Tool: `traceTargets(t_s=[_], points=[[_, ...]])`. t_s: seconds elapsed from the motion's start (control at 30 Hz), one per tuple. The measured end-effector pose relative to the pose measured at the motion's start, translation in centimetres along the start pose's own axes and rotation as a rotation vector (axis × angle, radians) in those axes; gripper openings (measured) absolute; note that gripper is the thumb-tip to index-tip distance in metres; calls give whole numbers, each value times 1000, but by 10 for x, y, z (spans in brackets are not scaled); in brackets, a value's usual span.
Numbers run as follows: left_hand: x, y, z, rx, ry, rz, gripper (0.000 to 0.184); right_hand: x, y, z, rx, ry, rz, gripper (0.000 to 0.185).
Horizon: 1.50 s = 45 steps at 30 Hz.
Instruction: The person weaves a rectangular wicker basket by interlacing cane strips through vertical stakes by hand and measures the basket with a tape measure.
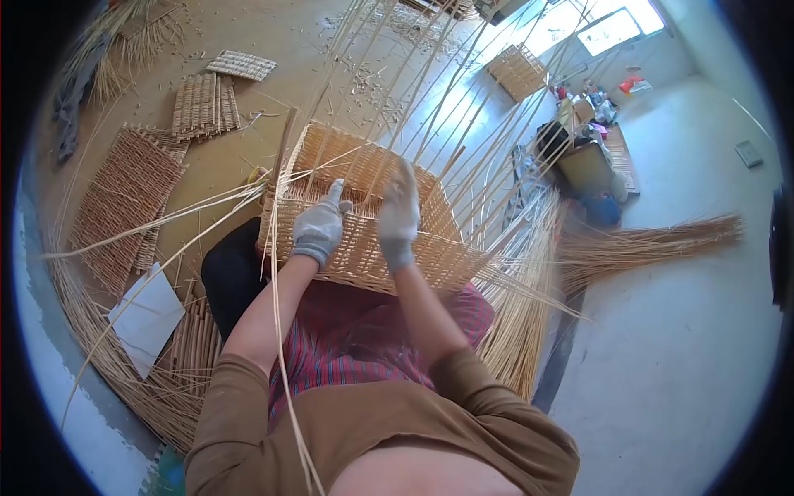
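A half-woven wicker basket (364, 260) rests tilted on my lap, over a striped cloth (347, 339). Long loose canes stick up and outward from its walls. My left hand (320, 225), in a pale work glove, grips the near wall of the basket close to its upper edge. Beside it, my right hand (399, 213), gloved too, is held flat against or just above the same wall, fingers stretched upward and slightly blurred. I cannot tell whether it touches the weave. Several long strands (277, 347) trail from the basket's left corner down across my left arm.
Woven panels (128, 202) lie on the floor at left, near a white sheet (149, 318). Bundles of canes (521, 306) lie at right, with another bundle (653, 244) beyond. Another woven basket (517, 73) stands near the window, by a cluttered bench (620, 157).
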<state>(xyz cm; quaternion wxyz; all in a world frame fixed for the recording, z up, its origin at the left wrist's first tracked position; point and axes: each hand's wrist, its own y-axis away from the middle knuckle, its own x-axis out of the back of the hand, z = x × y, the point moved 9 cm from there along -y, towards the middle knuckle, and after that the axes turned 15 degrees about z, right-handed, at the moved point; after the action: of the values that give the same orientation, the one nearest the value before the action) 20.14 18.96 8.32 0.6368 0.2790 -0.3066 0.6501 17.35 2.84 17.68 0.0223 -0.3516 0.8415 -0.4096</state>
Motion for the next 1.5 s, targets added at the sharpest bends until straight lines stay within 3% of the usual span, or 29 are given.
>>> traceTargets(t_s=[0.07,0.13,0.17,0.23,0.3,0.33,0.37,0.4,0.47,0.5,0.53,0.63,0.67,0.73,0.77,0.83,0.87,0.97,1.03,1.07,1.1,1.13,1.2,1.23,1.3,1.37,1.43,1.47,1.5], points=[[1,1,-4,42,20,67,53,-46,-36,-14,394,290,-119,54],[-2,3,-6,97,37,66,50,-54,-46,37,-52,35,-132,51],[3,0,-6,123,49,85,48,-27,-44,34,-180,-455,-10,49],[10,15,3,147,26,61,51,39,9,60,-522,-596,108,44],[23,24,38,-219,-108,397,64,71,42,109,-690,-246,93,42],[8,37,66,-647,-91,405,80,82,44,115,-563,-183,101,39],[-11,45,70,-642,-90,380,80,94,47,99,-455,-114,106,36],[-43,57,73,-600,-117,233,80,89,24,79,-186,-161,97,42],[-58,68,90,-474,-192,28,75,64,-29,27,200,278,-44,64],[-63,72,95,-492,-194,15,75,73,-33,25,188,291,-29,64],[-67,76,94,-519,-259,12,71,88,-36,34,-49,-91,64,68],[-83,59,92,-563,-387,49,64,147,12,138,-506,-469,281,57],[-102,53,92,-512,-205,29,65,172,40,181,-628,-286,362,45],[-64,78,148,-872,-155,276,68,196,56,189,-599,-157,302,35],[-81,82,160,-877,-150,269,68,200,57,180,-584,-30,231,26],[-121,95,174,-819,-118,210,73,196,2,124,-113,245,199,30],[-137,91,177,-641,-264,-53,78,179,-29,87,160,397,130,35],[-131,93,190,-606,-390,-210,73,165,-73,69,251,474,259,44],[-141,85,181,-565,-379,-247,70,174,-81,62,193,397,327,45],[-135,89,182,-596,-213,-208,69,187,-76,64,117,336,393,46],[-123,92,175,-613,-58,-163,68,184,-66,67,63,329,289,44],[-99,93,164,-570,345,-39,65,177,-45,72,7,306,175,42],[-64,85,104,-552,367,147,55,170,4,66,48,394,89,35],[-35,82,78,-568,443,309,46,164,35,85,-110,252,8,30],[16,63,-12,-255,188,579,36,149,89,108,-314,108,-159,23],[85,66,-61,45,-9,942,39,114,130,97,-496,-1,-308,19],[99,46,-88,-58,-110,1005,42,67,145,51,-364,-23,-530,19],[68,18,-136,111,259,663,45,44,144,13,-286,-85,-630,20],[77,17,-144,107,266,672,45,19,145,-20,-219,-120,-749,17]])
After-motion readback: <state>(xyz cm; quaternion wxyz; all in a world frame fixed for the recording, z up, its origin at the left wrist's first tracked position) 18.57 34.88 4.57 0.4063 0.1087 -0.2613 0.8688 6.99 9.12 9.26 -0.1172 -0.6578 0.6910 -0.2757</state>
